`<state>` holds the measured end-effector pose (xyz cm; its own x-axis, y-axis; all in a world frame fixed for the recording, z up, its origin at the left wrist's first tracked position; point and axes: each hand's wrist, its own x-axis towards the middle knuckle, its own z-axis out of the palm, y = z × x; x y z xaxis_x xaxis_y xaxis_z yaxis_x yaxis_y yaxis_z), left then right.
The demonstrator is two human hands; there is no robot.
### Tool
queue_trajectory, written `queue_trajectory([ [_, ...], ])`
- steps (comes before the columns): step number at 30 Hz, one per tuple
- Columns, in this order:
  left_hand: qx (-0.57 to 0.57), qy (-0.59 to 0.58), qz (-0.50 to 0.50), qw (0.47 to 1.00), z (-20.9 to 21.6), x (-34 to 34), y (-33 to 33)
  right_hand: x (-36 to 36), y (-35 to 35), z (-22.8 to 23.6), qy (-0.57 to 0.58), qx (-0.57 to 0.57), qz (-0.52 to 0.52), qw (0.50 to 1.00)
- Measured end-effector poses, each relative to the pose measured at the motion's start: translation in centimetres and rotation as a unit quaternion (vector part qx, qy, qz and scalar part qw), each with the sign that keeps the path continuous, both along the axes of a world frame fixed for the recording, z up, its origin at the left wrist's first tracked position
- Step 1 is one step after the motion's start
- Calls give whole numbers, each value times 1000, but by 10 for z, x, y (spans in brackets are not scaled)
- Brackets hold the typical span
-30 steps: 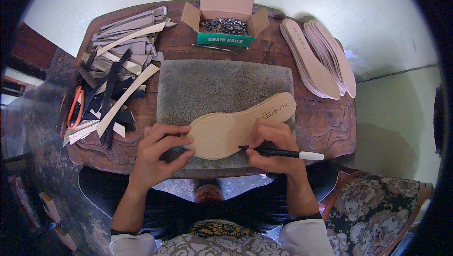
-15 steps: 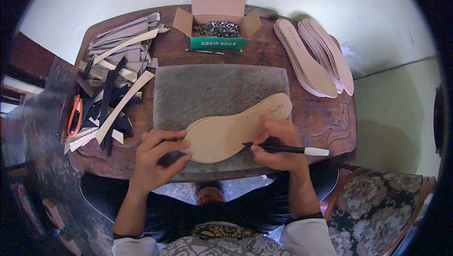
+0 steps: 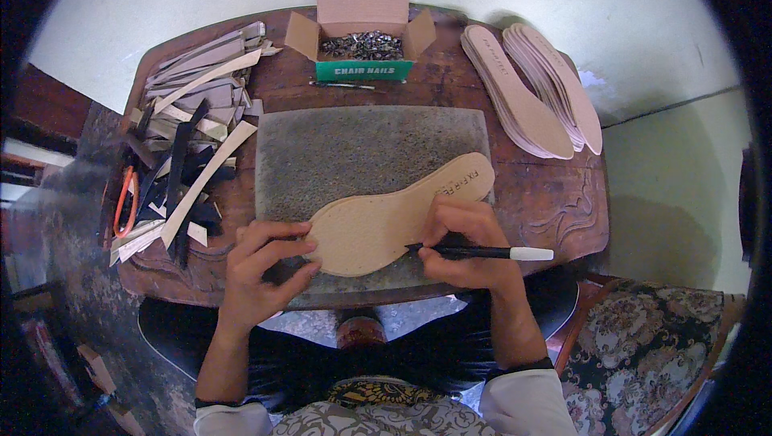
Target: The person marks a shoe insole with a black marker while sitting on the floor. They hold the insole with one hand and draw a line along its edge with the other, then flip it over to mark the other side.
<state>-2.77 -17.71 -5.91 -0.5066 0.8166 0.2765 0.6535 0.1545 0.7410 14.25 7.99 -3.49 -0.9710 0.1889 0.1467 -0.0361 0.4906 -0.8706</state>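
A tan insole (image 3: 362, 231), apparently two or more layers thick, lies slantwise on a grey slab (image 3: 346, 138), its heel end toward the upper right. My left hand (image 3: 269, 263) grips the rounded toe end at its left edge, thumb below and fingertips above. In my right hand (image 3: 466, 247) is a black pen with a white end (image 3: 531, 254), pinched between thumb and fingers. Its dark tip meets the insole's lower edge near the middle. The right knuckles rest over part of the insole and partly cover the print near the heel.
Two stacks of insoles (image 3: 523, 98) lie at the far right of the wooden table (image 3: 555, 203). An open box of nails (image 3: 362, 70) stands at the back. Leftward are piled grey strips (image 3: 201, 66), black scraps (image 3: 181, 170) and an orange-handled tool (image 3: 125, 203). A floral seat (image 3: 643, 355) is lower right.
The view has shifted slightly. Both hands keep nearly the same hold, with the pen tip still at the insole's lower edge, a touch farther left in the picture.
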Motion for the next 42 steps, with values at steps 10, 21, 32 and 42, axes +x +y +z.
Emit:
queue_trajectory([
  [10,27,0,1,1000,-4,-1,1,-1,0,-1,2,23,3,1000],
  [21,31,1,-1,1000,-3,-1,2,-1,-1,-1,0,9,-1,1000],
  [32,25,6,1,1000,-2,0,2,-3,-1,2,9,-2,2,1000],
  [42,21,3,0,1000,-1,0,2,-1,1,0,20,-7,-1,1000],
])
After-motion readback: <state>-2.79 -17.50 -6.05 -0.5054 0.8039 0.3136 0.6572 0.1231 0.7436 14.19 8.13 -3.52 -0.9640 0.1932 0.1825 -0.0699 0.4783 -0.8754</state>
